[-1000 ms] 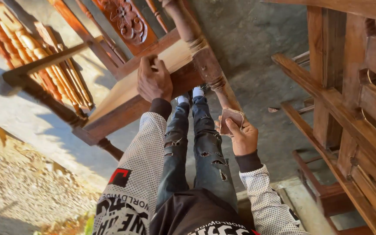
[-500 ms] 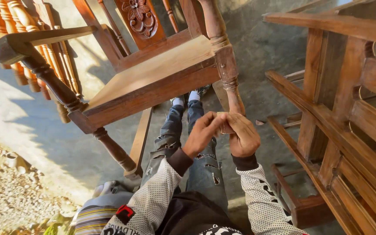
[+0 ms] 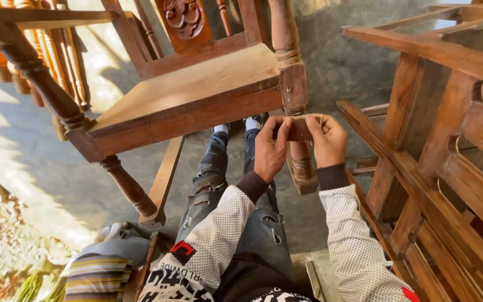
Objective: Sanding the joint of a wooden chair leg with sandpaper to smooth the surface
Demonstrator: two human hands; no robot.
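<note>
A carved wooden chair (image 3: 197, 89) stands in front of me over my outstretched legs. Both hands hold a small brown piece of sandpaper (image 3: 299, 130) wrapped around the chair's turned front leg (image 3: 296, 95), just below the seat corner. My left hand (image 3: 269, 148) pinches its left end. My right hand (image 3: 326, 140) pinches its right end. The two hands sit level, with the leg between them.
Another bare wooden furniture frame (image 3: 443, 156) stands close on the right. More turned wooden pieces (image 3: 57, 50) lean at the back left. A striped cloth bundle (image 3: 99, 268) lies on the concrete floor at lower left, beside gravel.
My left hand left the chair seat and joined the right on the sandpaper. Both hands then rose and wrapped the paper round the front leg.
</note>
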